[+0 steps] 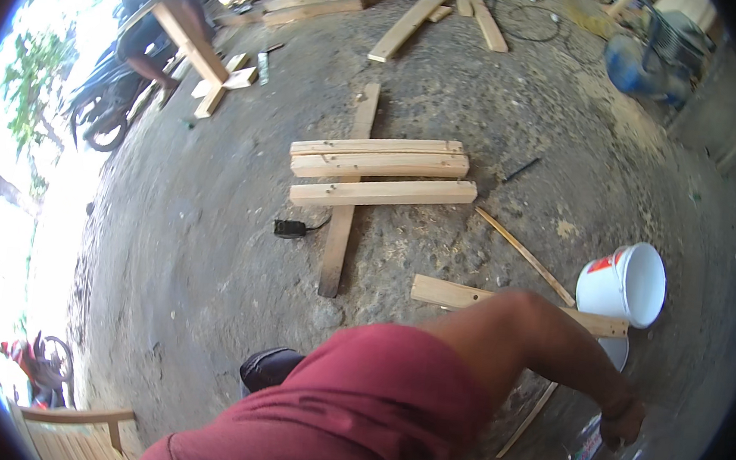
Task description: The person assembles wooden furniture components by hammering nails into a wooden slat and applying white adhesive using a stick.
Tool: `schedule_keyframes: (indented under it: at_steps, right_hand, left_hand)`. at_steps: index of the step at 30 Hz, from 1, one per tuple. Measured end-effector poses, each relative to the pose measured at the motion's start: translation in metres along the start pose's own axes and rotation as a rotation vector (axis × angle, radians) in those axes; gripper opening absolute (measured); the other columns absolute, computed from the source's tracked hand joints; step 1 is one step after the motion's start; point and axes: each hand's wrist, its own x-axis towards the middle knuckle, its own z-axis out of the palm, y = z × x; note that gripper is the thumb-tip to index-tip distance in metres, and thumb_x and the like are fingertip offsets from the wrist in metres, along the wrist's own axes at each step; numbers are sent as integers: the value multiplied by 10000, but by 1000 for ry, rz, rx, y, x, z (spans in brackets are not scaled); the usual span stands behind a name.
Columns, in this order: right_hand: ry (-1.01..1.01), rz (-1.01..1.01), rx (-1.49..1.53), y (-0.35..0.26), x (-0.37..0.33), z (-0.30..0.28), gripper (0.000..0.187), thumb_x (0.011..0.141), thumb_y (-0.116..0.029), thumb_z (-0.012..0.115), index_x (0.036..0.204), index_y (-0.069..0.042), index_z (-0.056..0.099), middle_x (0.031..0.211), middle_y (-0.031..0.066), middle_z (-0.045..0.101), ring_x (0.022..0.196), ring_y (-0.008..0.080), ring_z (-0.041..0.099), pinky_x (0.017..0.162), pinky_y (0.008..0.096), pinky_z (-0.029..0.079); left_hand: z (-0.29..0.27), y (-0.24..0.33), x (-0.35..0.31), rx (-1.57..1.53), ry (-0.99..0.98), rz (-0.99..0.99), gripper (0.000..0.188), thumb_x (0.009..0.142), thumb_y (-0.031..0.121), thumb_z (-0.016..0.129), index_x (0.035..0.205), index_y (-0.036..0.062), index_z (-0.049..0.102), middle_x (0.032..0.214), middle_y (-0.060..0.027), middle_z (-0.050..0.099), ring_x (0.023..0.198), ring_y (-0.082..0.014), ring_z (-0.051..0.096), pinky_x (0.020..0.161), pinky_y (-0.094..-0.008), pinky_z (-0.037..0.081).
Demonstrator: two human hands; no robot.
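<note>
My right arm, in a red sleeve, reaches down to the lower right. My right hand [622,423] is curled just above a clear plastic bottle [586,450] lying on the concrete floor; whether it grips anything is unclear. A thin wooden strip [528,420] lies beside the arm. Just above the hand, a white plastic bucket [623,285] lies tipped on its side, next to a short plank [449,293]. My left hand is out of view.
Three planks [381,172] lie across a long plank [343,219] on the floor, with a small black box and cable [290,228] beside them. More lumber [415,17] lies further off. Another person [156,14] works at a wooden frame near a motorbike [106,101].
</note>
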Motion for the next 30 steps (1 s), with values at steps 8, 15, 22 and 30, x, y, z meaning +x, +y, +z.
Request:
schedule_keyframes:
  at_steps: [8,15,22,30]
  right_hand:
    - [207,-316,388,-38,54,129,394,1050,-326,547,1061,55,645,976,193,656,900,335,626,815,431,513]
    - [88,-536,794,-132,79,240,404,1015,-346,606,1007,55,654,948,228,678,840,359,650,774,426,519]
    - [-633,-378,-34,-62,4,333,605,850,-406,745,1330,-81,570,1283,169,586,1165,404,571,966,505,477]
    - [-402,-307,-113,-48,-21,372,518,866,-398,733,1278,-101,631,1158,140,601,979,354,626,826,465,538]
  left_hand:
    - [-117,118,-168,-434,274,-105,198,901,237,654,837,67,734,797,-180,714,741,-358,692,653,-434,534]
    - [-237,235,-304,-153,150,-618,115,848,105,626,781,13,646,778,-192,667,766,-399,665,694,-469,535]
    - [-288,278,-387,257,224,-1074,119,874,61,633,976,34,687,963,-154,628,915,-346,642,770,-423,550]
    - [-253,263,-397,329,342,-1098,212,839,86,760,1048,68,729,934,-92,632,855,-275,634,740,-408,526]
